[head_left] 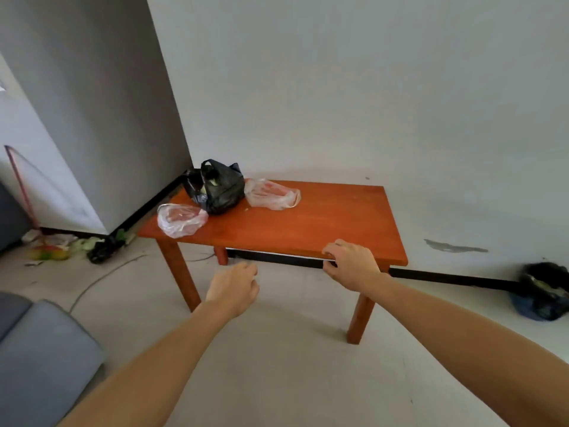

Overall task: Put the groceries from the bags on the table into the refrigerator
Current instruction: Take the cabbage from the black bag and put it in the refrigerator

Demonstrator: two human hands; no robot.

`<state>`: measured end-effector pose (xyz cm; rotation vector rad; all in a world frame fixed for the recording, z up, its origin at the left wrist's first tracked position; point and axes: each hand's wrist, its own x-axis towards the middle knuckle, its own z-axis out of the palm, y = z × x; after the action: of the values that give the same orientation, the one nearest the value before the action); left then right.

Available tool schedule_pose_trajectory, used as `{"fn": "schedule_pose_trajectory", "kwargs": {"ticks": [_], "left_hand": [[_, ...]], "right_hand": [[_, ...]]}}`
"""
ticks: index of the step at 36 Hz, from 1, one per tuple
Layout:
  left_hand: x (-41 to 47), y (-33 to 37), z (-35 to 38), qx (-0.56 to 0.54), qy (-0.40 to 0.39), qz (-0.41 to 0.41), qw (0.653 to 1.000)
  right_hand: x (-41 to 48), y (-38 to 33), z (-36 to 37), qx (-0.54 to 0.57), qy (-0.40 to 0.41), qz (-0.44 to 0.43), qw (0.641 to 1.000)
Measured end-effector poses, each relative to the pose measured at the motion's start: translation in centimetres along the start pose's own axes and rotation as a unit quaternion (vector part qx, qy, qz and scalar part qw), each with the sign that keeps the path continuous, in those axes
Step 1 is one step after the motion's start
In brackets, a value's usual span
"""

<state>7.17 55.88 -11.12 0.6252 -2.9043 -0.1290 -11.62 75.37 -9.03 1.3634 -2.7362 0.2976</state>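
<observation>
Both our bare arms stretched forward toward the low red-brown bench (308, 217) that stood against the wall. Our right hand (351, 263) gripped the bench's near edge, toward five o'clock of the top. Its fingers curled over the top surface and its thumb tucked under the edge. Our left hand (234, 288) hung in the air at about seven o'clock of the bench, just short of the near edge and touching nothing. The back of that hand faced up, and its fingers were loosely curled and held nothing.

The groceries sat in three bags clustered at the bench's ten-o'clock end. The black bag (220, 189) stood by the far corner with its handles up and its mouth gaping. At its seven o'clock, touching it, lay the near bag (181, 220), clear plastic with something pink-red inside, close to the left edge. At the black bag's three o'clock the far bag (271, 194), also clear with reddish contents, lay against it by the back edge. We could not tell what the contents were.

On the floor, litter (98, 248) lay at nine o'clock of the bench, and a dark sack (545, 291) sat by the wall at three o'clock.
</observation>
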Motion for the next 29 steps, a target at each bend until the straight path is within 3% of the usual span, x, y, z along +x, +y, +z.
{"fn": "schedule_pose_trajectory", "kwargs": {"ticks": [18, 29], "left_hand": [[18.2, -19.5, -0.8, 0.006, 0.002, -0.106, 0.994], [31.5, -33.8, 1.9, 0.021, 0.034, -0.046, 0.998]], "right_hand": [[31.9, -7.9, 6.1, 0.054, -0.006, -0.083, 0.995], [47.5, -12.7, 10.3, 0.063, 0.002, -0.067, 0.996]]}}
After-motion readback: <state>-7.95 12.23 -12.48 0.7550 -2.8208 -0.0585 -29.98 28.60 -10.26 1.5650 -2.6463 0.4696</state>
